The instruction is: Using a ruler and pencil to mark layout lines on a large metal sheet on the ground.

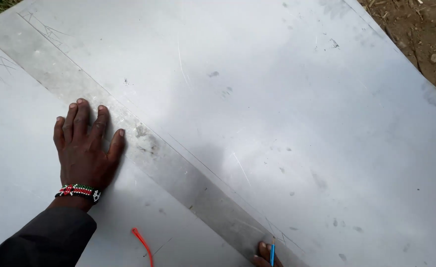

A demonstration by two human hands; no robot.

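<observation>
Our left hand (86, 148) lies flat and fully open on the big grey metal sheet (297, 123), palm down, fingers spread a little, and it holds nothing. Its fingertips touch the edge of a long flat metal strip (143, 148), which runs as a diagonal from the upper left to the lower middle of the view, lying on the sheet. On the wrist we see a beaded bracelet (79, 191) in red, green, black and white, and below it a dark sleeve (45, 237).

Our right hand (263, 257) shows only at the bottom edge, just some fingertips, so we cannot tell how far it is closed. A blue pencil (272, 254) stands against these fingertips, with its point at the right edge of the strip, near its lower end.

A thin orange cord (143, 244) lies on the sheet between the two hands. Faint pencil marks (0, 65) are on the sheet at the upper left. Beyond the sheet's right corner there is bare brown soil (425, 34).
</observation>
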